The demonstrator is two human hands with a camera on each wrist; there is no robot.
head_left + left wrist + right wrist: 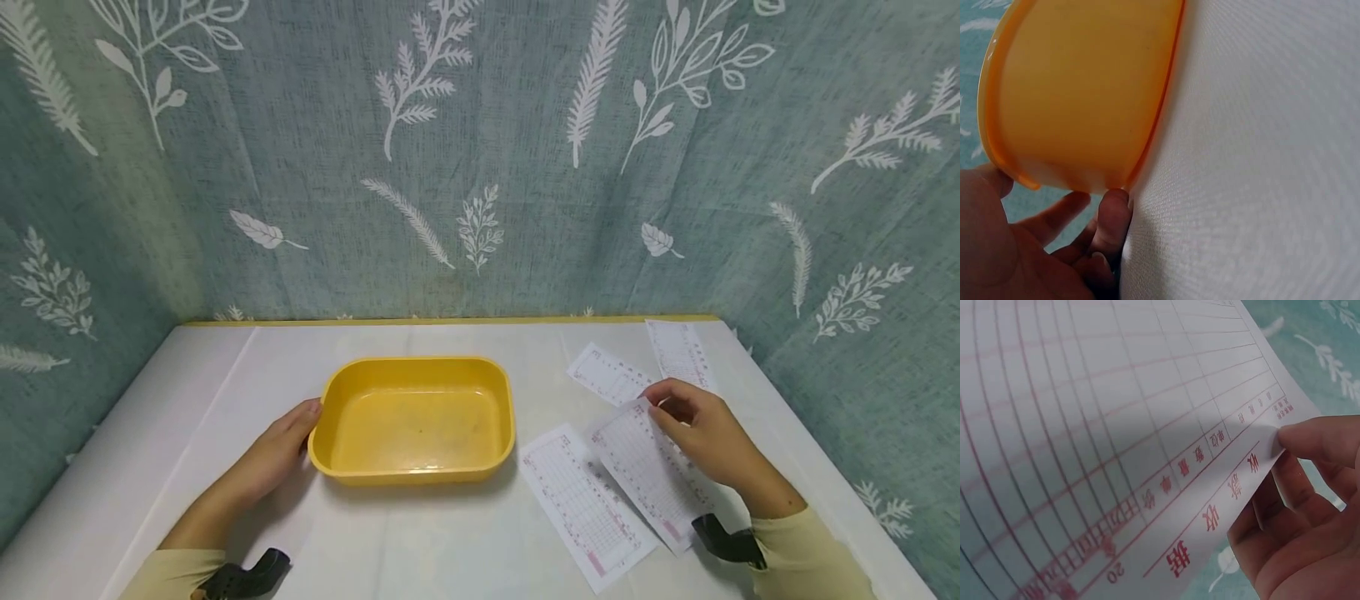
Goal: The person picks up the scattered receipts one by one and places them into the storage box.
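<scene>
A shallow yellow plastic tray (411,478) stands on the white tabletop, and nothing lies inside it. My left hand (281,450) holds its left end, thumb at the rim and fingertips against the outer wall (1079,94). On the right, my right hand (697,433) pinches a printed receipt sheet (645,467) by its top edge between thumb and fingers. This receipt is raised and tilted, its ruled grid and red print (1147,425) showing close up. Beneath and left of it lies another receipt sheet (573,500), flat and partly covered.
Two more receipt sheets, one slanted (607,372) and one near the back right edge (678,346), lie beyond my right hand. A green-grey curtain (525,233) with white leaf patterns surrounds the white table (247,367) at the back and sides.
</scene>
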